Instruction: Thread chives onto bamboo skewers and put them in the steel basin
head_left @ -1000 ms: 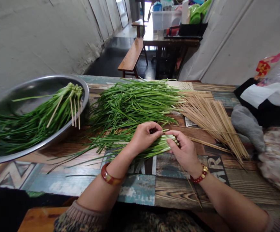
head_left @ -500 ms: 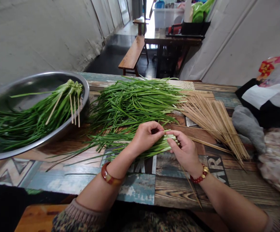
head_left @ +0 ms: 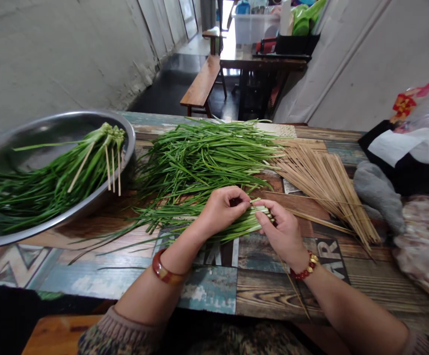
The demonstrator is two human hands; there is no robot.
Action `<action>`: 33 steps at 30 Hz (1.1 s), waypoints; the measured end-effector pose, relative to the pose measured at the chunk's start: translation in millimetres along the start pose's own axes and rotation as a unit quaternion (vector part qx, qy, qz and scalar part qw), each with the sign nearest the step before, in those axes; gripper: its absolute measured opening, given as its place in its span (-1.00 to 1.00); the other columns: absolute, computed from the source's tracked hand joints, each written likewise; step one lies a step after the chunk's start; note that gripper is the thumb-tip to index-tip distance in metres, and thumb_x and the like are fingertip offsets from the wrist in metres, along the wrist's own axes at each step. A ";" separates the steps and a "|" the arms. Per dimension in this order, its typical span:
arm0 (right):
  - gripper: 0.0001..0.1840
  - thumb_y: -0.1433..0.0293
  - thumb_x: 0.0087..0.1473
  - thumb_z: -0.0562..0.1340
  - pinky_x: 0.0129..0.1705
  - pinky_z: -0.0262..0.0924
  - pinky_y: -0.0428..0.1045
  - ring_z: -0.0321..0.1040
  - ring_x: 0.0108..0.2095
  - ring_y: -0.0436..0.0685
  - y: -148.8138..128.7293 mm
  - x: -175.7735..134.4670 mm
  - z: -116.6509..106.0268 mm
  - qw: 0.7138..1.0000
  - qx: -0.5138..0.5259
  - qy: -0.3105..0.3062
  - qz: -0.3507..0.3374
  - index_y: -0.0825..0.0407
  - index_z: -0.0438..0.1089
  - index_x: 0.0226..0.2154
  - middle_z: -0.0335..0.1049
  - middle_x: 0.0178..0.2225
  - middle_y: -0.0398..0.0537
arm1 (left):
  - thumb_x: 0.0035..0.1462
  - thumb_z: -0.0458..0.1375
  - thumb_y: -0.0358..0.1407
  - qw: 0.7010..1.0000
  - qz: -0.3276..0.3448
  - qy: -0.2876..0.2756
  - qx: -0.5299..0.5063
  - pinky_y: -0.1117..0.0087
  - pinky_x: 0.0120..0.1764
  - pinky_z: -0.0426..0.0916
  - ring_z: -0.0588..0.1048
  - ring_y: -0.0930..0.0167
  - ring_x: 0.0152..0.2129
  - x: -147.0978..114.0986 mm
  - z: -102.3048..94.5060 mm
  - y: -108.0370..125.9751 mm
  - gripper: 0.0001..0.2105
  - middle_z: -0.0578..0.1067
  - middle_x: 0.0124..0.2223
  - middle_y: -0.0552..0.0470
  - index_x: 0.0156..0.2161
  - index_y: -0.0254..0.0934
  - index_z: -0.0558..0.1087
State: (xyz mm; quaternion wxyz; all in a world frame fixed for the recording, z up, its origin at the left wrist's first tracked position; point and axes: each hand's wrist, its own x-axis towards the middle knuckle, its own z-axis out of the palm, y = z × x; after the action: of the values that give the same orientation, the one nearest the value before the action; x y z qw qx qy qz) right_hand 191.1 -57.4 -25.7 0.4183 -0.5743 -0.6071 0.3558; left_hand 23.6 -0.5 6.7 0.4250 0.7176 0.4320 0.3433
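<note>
My left hand (head_left: 224, 209) is closed in a pinch at the pale stem ends of a small row of garlic chives (head_left: 253, 222). Facing it, my right hand (head_left: 283, 229) grips the same stems between thumb and fingers. A thin bamboo skewer (head_left: 296, 288) slants out below my right hand toward the table's front edge; its upper end is hidden by the hand. Behind both hands lies a big loose heap of chives (head_left: 210, 153). To the right of it, many bamboo skewers (head_left: 321, 187) lie fanned out on the table.
A steel basin (head_left: 62, 217) at left holds chives threaded on skewers. Right of the skewers are a grey cloth (head_left: 379, 192) and a plastic bag with pale contents (head_left: 427, 241). Beyond the wooden table (head_left: 273, 296) stand a bench (head_left: 203, 81) and another table (head_left: 264, 63).
Both hands stay at the stem ends with almost the same grip. The whole view has shifted very slightly; nothing else has visibly moved.
</note>
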 end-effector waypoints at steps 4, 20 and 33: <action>-0.73 0.24 0.14 0.17 -0.46 0.31 -0.07 0.42 -0.44 0.05 -0.8 0.1 -0.2 1.000 -0.002 0.003 -0.001 -0.01 0.42 -0.14 0.50 -0.28 -0.04 | 0.03 0.14 -0.44 1.000 -0.010 -0.005 -0.005 0.53 -0.41 0.26 0.40 0.51 -0.50 0.0 0.7 -0.3 -0.89 0.49 -0.46 0.04 -0.45 -0.38 0.50; -0.61 0.29 0.12 0.19 -0.44 0.31 -0.04 0.35 -0.45 0.04 0.6 -2.2 2.6 0.999 0.015 0.029 -0.004 -0.03 0.27 0.02 0.45 -0.32 -0.09 | 0.02 0.13 -0.46 1.000 0.006 -0.020 0.004 0.52 -0.40 0.27 0.43 0.50 -0.50 -1.0 -0.5 1.0 -0.89 0.51 -0.46 0.04 -0.46 -0.38 0.51; -0.69 0.28 0.14 0.17 -0.39 0.33 -0.03 0.40 -0.32 0.09 4.9 -2.9 4.2 1.000 -0.003 0.024 -0.017 -0.06 0.30 -0.04 0.45 -0.22 -0.04 | 0.02 0.15 -0.44 0.999 -0.014 -0.033 0.022 0.50 -0.40 0.27 0.44 0.48 -0.50 -0.8 0.4 1.0 -0.89 0.52 -0.46 0.03 -0.47 -0.36 0.50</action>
State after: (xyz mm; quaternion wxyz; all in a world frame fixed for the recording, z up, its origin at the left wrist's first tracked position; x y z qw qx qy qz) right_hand 189.2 -59.7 -32.1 0.4373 -0.5736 -0.6073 0.3331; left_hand 24.0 -1.6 7.4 0.4280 0.7316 0.4348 0.3041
